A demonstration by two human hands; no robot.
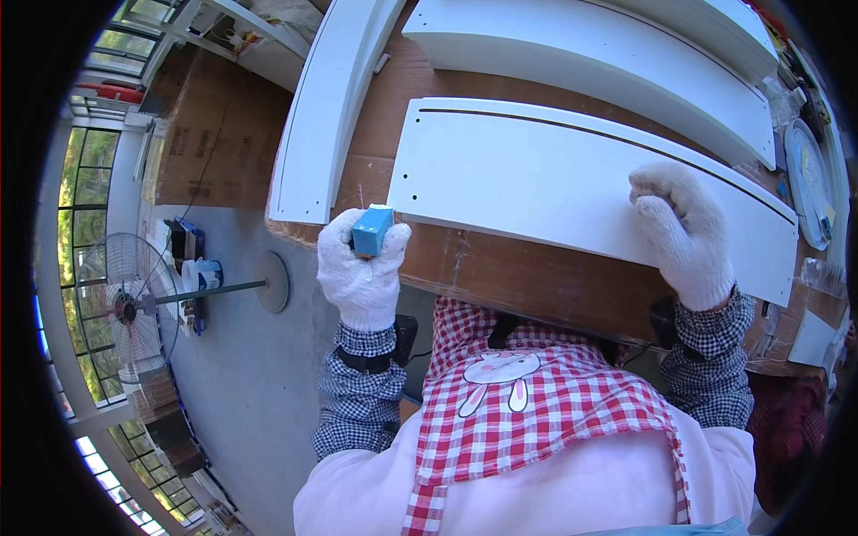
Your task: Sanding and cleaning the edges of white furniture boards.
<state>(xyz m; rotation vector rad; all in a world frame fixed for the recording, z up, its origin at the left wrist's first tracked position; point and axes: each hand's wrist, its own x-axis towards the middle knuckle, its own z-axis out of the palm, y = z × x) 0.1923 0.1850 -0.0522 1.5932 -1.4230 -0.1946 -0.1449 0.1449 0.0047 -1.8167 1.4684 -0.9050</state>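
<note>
My left hand [359,277], in a white knit glove, grips a small blue block [372,230] between thumb and fingers, just off the near left corner of a white board [536,179]. This long board lies flat before me, with a dark groove along its far edge and small holes at both ends. Over its right part is my right hand [686,228], also gloved. Its fingers are loosely curled and the thumb stands a little apart, with nothing seen in them. Whether it touches the board I cannot tell.
Brown cardboard [500,268] covers the table. Another white panel [326,116] lies at the left, and more white boards [590,67] lie beyond. A round plastic lid-like thing [804,183] is at the right. A standing fan [130,308] and a large carton [219,129] are on the left.
</note>
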